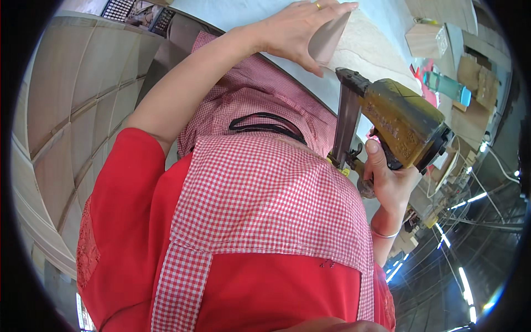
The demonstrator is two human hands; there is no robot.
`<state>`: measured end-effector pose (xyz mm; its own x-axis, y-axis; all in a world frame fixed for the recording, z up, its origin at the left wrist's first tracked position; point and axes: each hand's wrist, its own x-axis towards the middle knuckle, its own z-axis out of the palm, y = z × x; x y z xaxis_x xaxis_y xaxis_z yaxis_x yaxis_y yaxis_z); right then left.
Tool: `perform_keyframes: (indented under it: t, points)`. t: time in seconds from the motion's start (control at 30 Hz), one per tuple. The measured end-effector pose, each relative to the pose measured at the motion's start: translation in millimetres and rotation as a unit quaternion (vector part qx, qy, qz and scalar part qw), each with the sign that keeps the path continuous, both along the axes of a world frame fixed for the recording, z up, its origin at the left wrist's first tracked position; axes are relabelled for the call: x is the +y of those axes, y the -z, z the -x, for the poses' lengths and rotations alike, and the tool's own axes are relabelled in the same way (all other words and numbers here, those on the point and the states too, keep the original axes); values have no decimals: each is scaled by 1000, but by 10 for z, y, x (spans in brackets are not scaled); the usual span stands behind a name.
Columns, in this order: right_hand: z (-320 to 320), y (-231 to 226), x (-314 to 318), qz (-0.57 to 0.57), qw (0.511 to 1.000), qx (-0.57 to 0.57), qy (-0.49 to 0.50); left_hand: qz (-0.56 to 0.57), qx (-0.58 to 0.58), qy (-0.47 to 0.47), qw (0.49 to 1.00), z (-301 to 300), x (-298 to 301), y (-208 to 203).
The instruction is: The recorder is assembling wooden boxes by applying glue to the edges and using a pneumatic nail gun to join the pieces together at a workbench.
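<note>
My left hand (296,33), a ring on one finger, reaches across the top of the view. Its thumb and fingers span a thin brownish board (331,43) and grip it. Against that board lies a pale, rough-edged sheet (373,52); its material is hard to make out. In my right hand (387,177) is a pneumatic nail gun (406,119) with a worn yellow body and a long dark magazine. My fingers wrap round its handle, partly hidden behind the tool. The gun's dark nose sits just beside the board, close to my left thumb.
A pale worktable (221,12) runs beneath the board. To the right are a wooden block (427,40), a teal bottle (447,87) and cardboard pieces (477,77). Large stacked panels (72,105) stand at the left, with a black plastic crate (118,10) above them.
</note>
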<state>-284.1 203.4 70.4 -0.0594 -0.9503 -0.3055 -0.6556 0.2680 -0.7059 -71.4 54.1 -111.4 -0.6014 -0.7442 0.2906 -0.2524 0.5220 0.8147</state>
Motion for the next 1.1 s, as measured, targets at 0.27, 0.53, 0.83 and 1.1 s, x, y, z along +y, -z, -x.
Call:
perform_keyframes:
  t: [0.27, 0.53, 0.83, 1.1]
  points:
    - [10, 10, 24, -56, 995, -36, 71, -32, -7, 6, 999, 192, -19, 19]
    - [-88, 55, -12, -31, 997, -19, 73, 172, -58, -155, 971, 263, 156, 189]
    - [-415, -137, -404, -27, 997, 71, 16, 32, 29, -103, 994, -15, 232, 300]
    - [-436, -249, -586, -60, 995, 84, 17, 56, 36, -115, 991, -28, 182, 210]
